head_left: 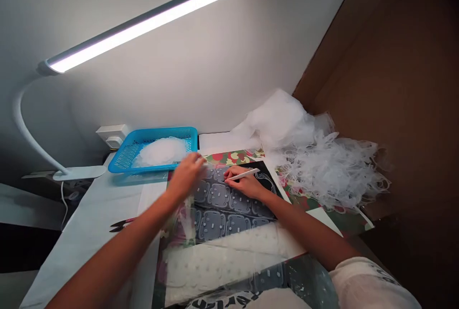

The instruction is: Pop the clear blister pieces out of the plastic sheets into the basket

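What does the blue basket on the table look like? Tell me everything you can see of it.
The blue basket is a shallow, rectangular tray of bright blue plastic-looking material, with lattice-perforated walls and a solid rim. It sits flat at the back of the white-covered table, below a wall socket. A soft mound of white translucent material lies inside it, covering much of the floor. The person's left hand, blurred, is just in front of its near corner; contact cannot be confirmed.

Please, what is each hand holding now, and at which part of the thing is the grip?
The right hand grips a white pen-like tool near its tip. The left hand is blurred, so no hold can be told.
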`<move>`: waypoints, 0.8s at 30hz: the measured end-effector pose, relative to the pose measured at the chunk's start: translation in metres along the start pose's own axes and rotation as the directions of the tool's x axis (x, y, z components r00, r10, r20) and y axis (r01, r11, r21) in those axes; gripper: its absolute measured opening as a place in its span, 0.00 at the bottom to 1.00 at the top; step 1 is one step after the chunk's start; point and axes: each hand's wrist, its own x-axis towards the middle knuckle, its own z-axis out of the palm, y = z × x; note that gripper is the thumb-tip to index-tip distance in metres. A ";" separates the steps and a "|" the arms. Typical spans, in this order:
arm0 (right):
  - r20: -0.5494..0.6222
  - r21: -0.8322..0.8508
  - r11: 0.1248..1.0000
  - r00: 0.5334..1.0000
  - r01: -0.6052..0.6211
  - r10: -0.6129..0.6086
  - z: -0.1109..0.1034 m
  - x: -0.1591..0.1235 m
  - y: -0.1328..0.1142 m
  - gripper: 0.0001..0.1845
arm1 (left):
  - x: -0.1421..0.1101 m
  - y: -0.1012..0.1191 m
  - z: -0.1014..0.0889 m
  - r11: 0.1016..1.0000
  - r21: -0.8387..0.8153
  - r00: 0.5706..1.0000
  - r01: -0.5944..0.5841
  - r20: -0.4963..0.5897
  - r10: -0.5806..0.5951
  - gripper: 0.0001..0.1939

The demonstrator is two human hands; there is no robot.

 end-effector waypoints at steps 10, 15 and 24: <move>0.020 -0.132 0.988 0.997 0.075 -0.073 0.011 0.007 0.001 0.09 | -0.077 0.018 0.053 0.978 0.133 0.967 -0.161 0.218 0.130 0.25; 0.064 -0.197 0.974 0.993 0.109 -0.098 0.010 0.009 -0.002 0.10 | -0.078 0.018 0.055 0.979 0.145 0.973 -0.144 0.201 0.114 0.24; 0.005 -0.331 0.937 0.993 0.110 -0.114 0.010 0.002 0.005 0.08 | -0.079 0.025 0.052 0.964 0.205 0.972 -0.170 0.197 0.129 0.23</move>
